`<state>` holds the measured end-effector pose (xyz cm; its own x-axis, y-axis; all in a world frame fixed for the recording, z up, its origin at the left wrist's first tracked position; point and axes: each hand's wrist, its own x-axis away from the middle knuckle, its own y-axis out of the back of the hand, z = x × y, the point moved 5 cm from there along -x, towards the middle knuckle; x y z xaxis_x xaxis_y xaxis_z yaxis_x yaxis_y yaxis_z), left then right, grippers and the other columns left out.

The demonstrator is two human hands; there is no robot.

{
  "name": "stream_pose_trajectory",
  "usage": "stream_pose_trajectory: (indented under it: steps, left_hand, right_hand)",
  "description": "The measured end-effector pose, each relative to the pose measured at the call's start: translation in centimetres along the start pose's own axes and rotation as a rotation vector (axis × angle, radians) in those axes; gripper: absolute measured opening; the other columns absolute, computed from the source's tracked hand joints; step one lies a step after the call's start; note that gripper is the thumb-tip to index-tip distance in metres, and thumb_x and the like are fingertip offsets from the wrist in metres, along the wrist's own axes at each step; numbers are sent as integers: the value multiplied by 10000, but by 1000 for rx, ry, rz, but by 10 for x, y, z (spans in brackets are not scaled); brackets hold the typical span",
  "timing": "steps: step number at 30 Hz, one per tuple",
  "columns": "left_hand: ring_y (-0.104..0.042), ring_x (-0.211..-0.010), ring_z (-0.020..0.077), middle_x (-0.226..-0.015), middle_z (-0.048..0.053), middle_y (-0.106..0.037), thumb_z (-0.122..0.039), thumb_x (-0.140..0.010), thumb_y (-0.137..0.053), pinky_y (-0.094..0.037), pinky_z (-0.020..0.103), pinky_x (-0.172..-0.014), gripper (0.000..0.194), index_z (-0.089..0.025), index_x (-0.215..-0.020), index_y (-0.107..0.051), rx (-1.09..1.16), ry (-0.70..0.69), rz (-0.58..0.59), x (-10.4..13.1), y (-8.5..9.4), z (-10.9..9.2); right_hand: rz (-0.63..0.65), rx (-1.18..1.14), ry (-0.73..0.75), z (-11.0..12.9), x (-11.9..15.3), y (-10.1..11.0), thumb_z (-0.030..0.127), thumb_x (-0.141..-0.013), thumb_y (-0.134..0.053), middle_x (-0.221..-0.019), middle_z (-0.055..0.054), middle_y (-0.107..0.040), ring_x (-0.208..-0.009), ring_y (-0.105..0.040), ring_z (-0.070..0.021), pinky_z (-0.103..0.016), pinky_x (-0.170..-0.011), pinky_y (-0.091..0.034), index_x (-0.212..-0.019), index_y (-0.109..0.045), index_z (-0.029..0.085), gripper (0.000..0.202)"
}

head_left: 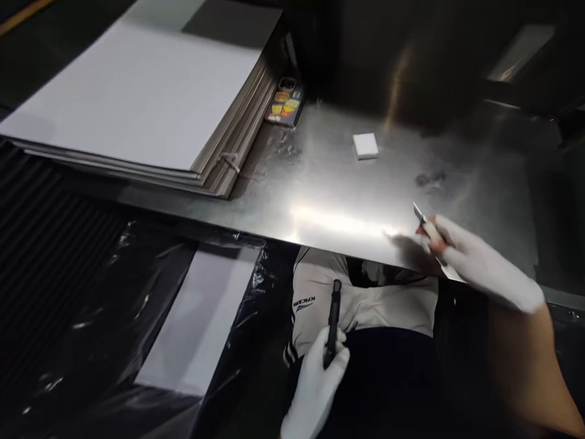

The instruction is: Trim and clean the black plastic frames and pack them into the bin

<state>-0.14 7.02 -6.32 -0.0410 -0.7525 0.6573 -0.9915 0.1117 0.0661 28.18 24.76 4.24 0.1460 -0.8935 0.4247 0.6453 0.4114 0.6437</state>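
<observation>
My left hand [317, 381], in a white glove, is closed round a slim black rod-shaped tool [335, 311] held upright over my lap. Its exact kind does not show. White-gloved too, my right hand [461, 250] hovers by the table's front edge, slightly blurred. Between its thumb and fingers is a small knife [419, 213], its short metal blade pointing up and left. Reddish-orange patches show at the fingertips. Beyond the knife, a small white block [365, 146] lies on the shiny metal table [329, 189].
A thick stack of large white sheets [150, 97] fills the table's left side, with a string tie at its corner. A phone [286, 103] in a colourful case lies beside it. Lower left, a white sheet [201, 317] rests on black plastic film [114, 317].
</observation>
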Motion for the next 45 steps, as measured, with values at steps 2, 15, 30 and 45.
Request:
stream_pose_trajectory:
  steps: [2, 15, 30, 45]
  left_hand:
    - [-689, -921, 238, -961, 54, -718, -331, -878, -684, -580, 367, -880, 173, -221, -1012, -691, -79, 1, 27, -2, -6, -5]
    - [-640, -824, 203, -881, 27, -690, -284, -944, -604, -544, 345, -782, 80, -221, -901, -583, -186, -85, 159, -8, -25, 2]
    - [-508, -705, 152, -737, -19, -572, -327, -899, -634, -460, 292, -662, 192, -216, -772, -541, -126, 28, 156, -13, -27, 5]
    - [-589, -822, 187, -861, 20, -639, -443, -971, -643, -522, 312, -781, 245, -214, -905, -583, -132, 15, 262, -13, -18, -12]
  right_hand:
    - [312, -160, 93, 6, 41, -46, 578, -1149, -415, -968, -30, -741, -831, -685, -215, -345, -748, -553, -1044, -679, 292, 403]
    - [455, 56, -57, 5, 87, -195, 502, -1193, -277, -1033, -42, -835, -872, -802, -241, -334, -739, -490, -1273, -690, 248, 491]
    - [406, -84, -201, -3, 95, -212, 520, -1191, -285, -911, -27, -805, -768, -750, -198, -296, -670, -421, -1122, -691, 244, 496]
    - [324, -302, -112, -10, 96, -195, 626, -1164, -301, -762, 20, -614, -652, -568, -152, -284, -648, -386, -888, -507, 251, 509]
